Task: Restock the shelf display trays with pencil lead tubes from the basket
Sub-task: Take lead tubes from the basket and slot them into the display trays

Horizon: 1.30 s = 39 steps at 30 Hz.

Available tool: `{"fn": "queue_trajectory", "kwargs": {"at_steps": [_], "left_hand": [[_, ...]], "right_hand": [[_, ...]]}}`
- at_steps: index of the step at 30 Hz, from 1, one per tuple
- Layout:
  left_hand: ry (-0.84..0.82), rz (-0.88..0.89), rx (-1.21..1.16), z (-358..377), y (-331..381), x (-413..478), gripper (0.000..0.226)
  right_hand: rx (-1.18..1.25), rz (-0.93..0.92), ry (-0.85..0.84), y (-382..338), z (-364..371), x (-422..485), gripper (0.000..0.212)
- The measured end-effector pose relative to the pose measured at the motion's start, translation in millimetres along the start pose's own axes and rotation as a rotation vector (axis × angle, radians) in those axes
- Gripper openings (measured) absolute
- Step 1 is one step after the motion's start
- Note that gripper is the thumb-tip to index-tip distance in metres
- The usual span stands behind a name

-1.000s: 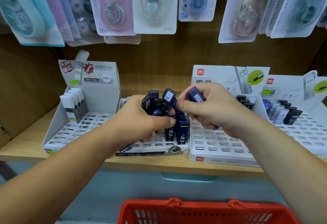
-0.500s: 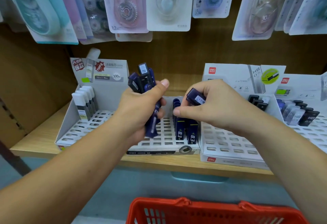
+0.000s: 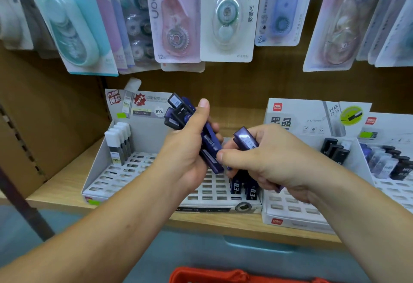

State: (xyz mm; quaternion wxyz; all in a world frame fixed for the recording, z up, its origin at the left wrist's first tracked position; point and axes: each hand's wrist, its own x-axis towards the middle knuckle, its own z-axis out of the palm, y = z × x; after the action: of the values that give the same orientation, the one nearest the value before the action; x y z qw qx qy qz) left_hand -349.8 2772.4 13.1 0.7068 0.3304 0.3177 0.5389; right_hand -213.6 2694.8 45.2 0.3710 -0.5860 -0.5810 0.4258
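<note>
left hand (image 3: 183,155) is curled round a bundle of dark blue lead tubes (image 3: 185,115), thumb lying up along the side, caps fanning out above the fist. right hand (image 3: 268,162) pinches a single blue tube (image 3: 244,140) between thumb and fingers, cap end up, just right of the bundle. right thumb tip sits at the bundle's lower end; can't tell if it touches.

i've got both hands close together above the middle tray (image 3: 214,193). under the right hand a few blue tubes (image 3: 243,190) stand upright in slots on that tray's right side.

left of the left hand: white tray (image 3: 116,175) with a short row of clear white-capped tubes (image 3: 119,142) at its back left. right of the right hand: another white tray (image 3: 290,206), black-capped tubes (image 3: 335,151) at the back. further right, mixed clear and black tubes (image 3: 391,164), tray mostly cut off.

all trays sit on the wooden shelf (image 3: 67,184). below my forearms, red basket (image 3: 201,275) rim at the frame bottom, contents not visible. above the hands, correction tape packs (image 3: 225,16) hang in a row.
</note>
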Motion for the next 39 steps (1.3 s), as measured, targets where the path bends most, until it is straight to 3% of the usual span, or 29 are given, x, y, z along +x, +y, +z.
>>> {"fn": "queue_trajectory", "kwargs": {"at_steps": [4, 10, 14, 18, 21, 28, 31, 36, 39], "left_hand": [[-0.039, -0.025, -0.055, 1, 1, -1, 0.03], [-0.052, 0.185, 0.292, -16, 3, 0, 0.026], [-0.154, 0.199, 0.438, -24, 12, -5, 0.022], [-0.244, 0.212, 0.65, -30, 15, -9, 0.016], [-0.257, 0.141, 0.661, -32, 7, -13, 0.016], [-0.18, 0.189, 0.373, -29, 12, -13, 0.008], [-0.199, 0.179, 0.365, -24, 20, -17, 0.011], [-0.292, 0.187, 0.948, -32, 29, -25, 0.008], [-0.31, 0.215, 1.126, -27, 19, -27, 0.006]], "right_hand": [[0.0, 0.017, 0.021, 3, -4, 1, 0.012], [-0.068, -0.036, 0.126, 6, -14, 5, 0.022], [-0.075, -0.064, 0.144, 10, -22, 6, 0.021], [0.162, -0.104, 0.279, 17, -30, 13, 0.02], [0.251, -0.116, 0.329, 22, -32, 15, 0.013], [-0.094, 0.003, 0.051, 20, -48, 1, 0.026], [-0.147, 0.003, 0.022, 23, -45, 1, 0.027], [0.029, 0.071, 0.037, 32, -52, 1, 0.024], [0.148, 0.055, 0.056, 36, -48, 3, 0.021]]}}
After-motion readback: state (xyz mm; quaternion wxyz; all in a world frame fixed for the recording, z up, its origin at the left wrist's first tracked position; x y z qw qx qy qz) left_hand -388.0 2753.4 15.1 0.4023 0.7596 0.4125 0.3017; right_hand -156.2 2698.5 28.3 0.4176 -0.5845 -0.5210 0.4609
